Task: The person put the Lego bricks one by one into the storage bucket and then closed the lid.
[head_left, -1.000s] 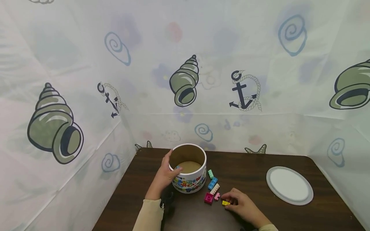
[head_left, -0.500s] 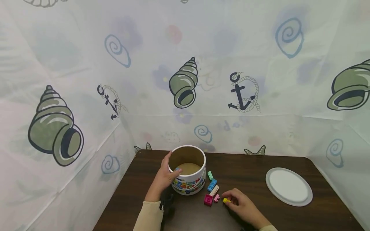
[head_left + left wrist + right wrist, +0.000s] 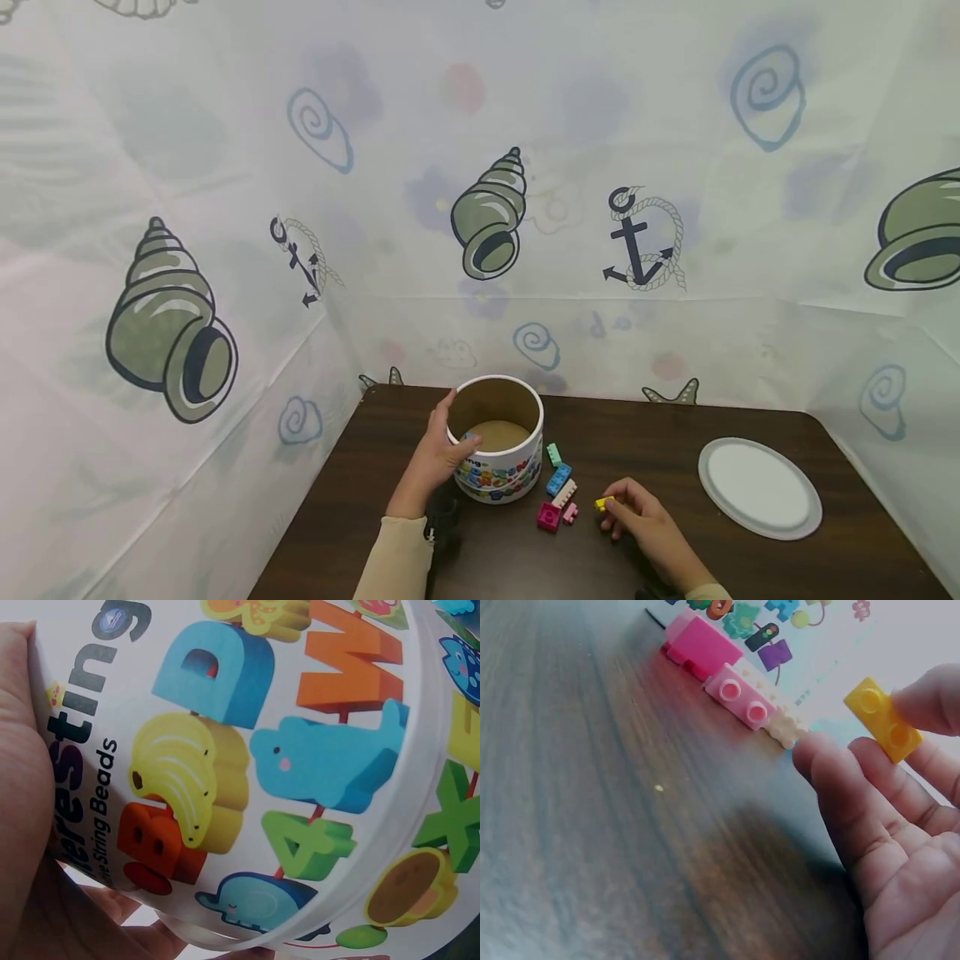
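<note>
A white round tub with colourful printed beads and letters stands upright on the table, its mouth uncovered. My left hand grips its left side, the thumb over the front rim; the left wrist view shows the printed wall up close against the palm. Just above the table, my right hand pinches a small yellow toy brick with two studs. Left of that hand lie a magenta brick, a light pink brick, a cream brick, a blue brick and a mint green brick.
A flat white round lid or plate lies at the right of the dark wooden table. Pale cloth printed with shells and anchors encloses the back and both sides. The loose bricks lie close to the tub's right side.
My right hand has picked the yellow brick up off the table, tilted it, and drawn slightly away from the other bricks. The left hand keeps its grip on the tub.
</note>
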Demonstrator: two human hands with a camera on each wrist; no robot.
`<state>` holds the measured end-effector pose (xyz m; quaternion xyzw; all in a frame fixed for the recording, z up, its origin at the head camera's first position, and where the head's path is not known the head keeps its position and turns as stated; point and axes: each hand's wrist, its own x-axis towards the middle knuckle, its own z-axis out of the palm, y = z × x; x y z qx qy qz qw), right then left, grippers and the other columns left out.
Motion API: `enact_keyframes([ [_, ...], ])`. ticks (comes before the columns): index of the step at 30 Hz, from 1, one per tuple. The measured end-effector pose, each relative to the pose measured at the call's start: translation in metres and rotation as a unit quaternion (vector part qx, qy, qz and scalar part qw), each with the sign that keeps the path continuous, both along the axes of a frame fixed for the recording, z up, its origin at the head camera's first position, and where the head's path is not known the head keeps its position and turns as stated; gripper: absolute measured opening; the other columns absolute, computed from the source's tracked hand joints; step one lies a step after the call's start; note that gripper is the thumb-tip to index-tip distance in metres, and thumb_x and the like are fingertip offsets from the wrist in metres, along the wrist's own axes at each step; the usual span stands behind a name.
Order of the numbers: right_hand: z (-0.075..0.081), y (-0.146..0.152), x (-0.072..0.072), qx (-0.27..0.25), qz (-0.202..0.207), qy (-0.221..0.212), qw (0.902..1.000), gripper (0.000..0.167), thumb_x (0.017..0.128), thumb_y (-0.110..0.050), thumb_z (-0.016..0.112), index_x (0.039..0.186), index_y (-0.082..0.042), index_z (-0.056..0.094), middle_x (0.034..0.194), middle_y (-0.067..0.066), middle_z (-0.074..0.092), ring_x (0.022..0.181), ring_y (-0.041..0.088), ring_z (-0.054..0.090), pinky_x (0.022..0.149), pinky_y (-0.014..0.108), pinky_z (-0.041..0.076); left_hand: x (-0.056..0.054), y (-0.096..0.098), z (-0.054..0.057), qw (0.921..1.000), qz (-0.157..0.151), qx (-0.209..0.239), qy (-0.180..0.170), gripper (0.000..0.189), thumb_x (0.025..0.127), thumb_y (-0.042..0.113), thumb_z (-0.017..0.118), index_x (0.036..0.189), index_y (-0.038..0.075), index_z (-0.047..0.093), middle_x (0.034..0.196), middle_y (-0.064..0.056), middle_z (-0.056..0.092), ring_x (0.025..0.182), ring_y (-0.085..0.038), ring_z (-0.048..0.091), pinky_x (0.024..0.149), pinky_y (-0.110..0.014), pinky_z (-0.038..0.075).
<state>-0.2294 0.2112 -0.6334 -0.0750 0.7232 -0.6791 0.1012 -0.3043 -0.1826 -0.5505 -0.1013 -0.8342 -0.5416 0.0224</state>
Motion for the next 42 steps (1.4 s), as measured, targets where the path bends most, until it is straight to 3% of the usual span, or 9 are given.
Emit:
enact_keyframes([
  [5, 0.001, -0.001, 0.004, 0.01, -0.013, -0.012, 0.9998, 0.037, 0.111, -0.024, 0.064, 0.13, 0.006, 0.057, 0.108, 0.016, 0.068, 0.087, 0.022, 0.069, 0.072, 0.034, 0.06, 0.002, 0.003, -0.006, 1.0, 0.002, 0.003, -0.005, 0.107, 0.095, 0.043, 0.085, 0.176, 0.026, 0.017, 0.175, -0.022, 0.023, 0.146, -0.055, 0.047, 0.113, -0.071, 0.045],
  [10, 0.007, -0.014, 0.002, 0.004, -0.088, -0.033, 0.9955, 0.034, 0.108, -0.029, 0.069, 0.127, -0.001, 0.064, 0.102, 0.013, 0.067, 0.08, 0.022, 0.065, 0.062, 0.032, 0.054, 0.003, 0.004, -0.008, 1.0, 0.004, 0.004, 0.003, 0.104, 0.096, 0.036, 0.084, 0.176, 0.024, 0.018, 0.174, -0.024, 0.026, 0.145, -0.055, 0.047, 0.113, -0.071, 0.045],
  [13, 0.017, -0.027, -0.003, -0.037, -0.124, -0.032, 0.991, 0.031, 0.107, -0.029, 0.07, 0.123, -0.002, 0.067, 0.097, 0.012, 0.066, 0.071, 0.019, 0.06, 0.056, 0.029, 0.047, 0.003, 0.002, -0.007, 1.0, 0.008, 0.002, 0.004, 0.104, 0.096, 0.035, 0.084, 0.176, 0.024, 0.018, 0.174, -0.023, 0.026, 0.145, -0.055, 0.048, 0.112, -0.071, 0.046],
  [17, 0.038, -0.046, -0.014, -0.109, -0.118, -0.001, 0.987, 0.032, 0.112, -0.027, 0.06, 0.126, 0.001, 0.061, 0.096, 0.008, 0.062, 0.067, 0.015, 0.052, 0.055, 0.026, 0.043, 0.003, -0.001, -0.005, 1.0, 0.009, -0.002, 0.001, 0.106, 0.095, 0.041, 0.085, 0.176, 0.026, 0.017, 0.175, -0.022, 0.025, 0.145, -0.055, 0.048, 0.111, -0.07, 0.047],
  [24, 0.085, -0.077, -0.051, -0.213, -0.079, 0.05, 0.9726, 0.03, 0.117, -0.03, 0.048, 0.135, -0.006, 0.049, 0.101, 0.006, 0.058, 0.07, 0.015, 0.05, 0.06, 0.026, 0.042, 0.0, 0.0, -0.003, 0.9999, 0.01, 0.004, -0.001, 0.106, 0.095, 0.042, 0.084, 0.176, 0.028, 0.016, 0.177, -0.02, 0.022, 0.148, -0.055, 0.046, 0.113, -0.071, 0.045],
  [30, 0.129, -0.117, -0.092, -0.329, -0.09, 0.086, 0.936, 0.01, 0.116, -0.019, 0.048, 0.12, -0.01, 0.047, 0.093, 0.004, 0.061, 0.064, 0.014, 0.046, 0.054, 0.025, 0.036, -0.001, 0.002, -0.007, 1.0, 0.008, -0.003, 0.004, 0.105, 0.096, 0.035, 0.084, 0.176, 0.025, 0.017, 0.175, -0.023, 0.025, 0.147, -0.055, 0.046, 0.113, -0.072, 0.045],
  [33, 0.146, -0.139, -0.118, -0.355, -0.103, 0.112, 0.9224, 0.006, 0.114, -0.017, 0.052, 0.112, -0.014, 0.047, 0.091, 0.003, 0.063, 0.062, 0.013, 0.045, 0.052, 0.024, 0.034, -0.001, 0.002, -0.006, 0.9999, 0.012, -0.005, 0.009, 0.104, 0.096, 0.036, 0.084, 0.176, 0.025, 0.018, 0.174, -0.023, 0.026, 0.146, -0.056, 0.047, 0.112, -0.073, 0.045],
  [36, 0.156, -0.155, -0.141, -0.339, -0.124, 0.131, 0.9233, 0.008, 0.113, -0.019, 0.055, 0.11, -0.013, 0.049, 0.089, 0.002, 0.063, 0.06, 0.012, 0.046, 0.051, 0.023, 0.036, -0.001, 0.002, -0.005, 0.9999, 0.015, -0.001, 0.006, 0.104, 0.096, 0.036, 0.084, 0.176, 0.025, 0.019, 0.174, -0.023, 0.027, 0.146, -0.056, 0.047, 0.112, -0.074, 0.045],
  [42, 0.148, -0.168, -0.164, -0.252, -0.187, 0.106, 0.9435, 0.006, 0.111, -0.017, 0.058, 0.11, -0.013, 0.054, 0.088, 0.005, 0.058, 0.057, 0.014, 0.044, 0.049, 0.024, 0.038, -0.002, 0.003, -0.001, 1.0, 0.007, -0.002, 0.004, 0.106, 0.095, 0.038, 0.085, 0.176, 0.025, 0.017, 0.174, -0.025, 0.025, 0.145, -0.056, 0.048, 0.112, -0.071, 0.047],
])
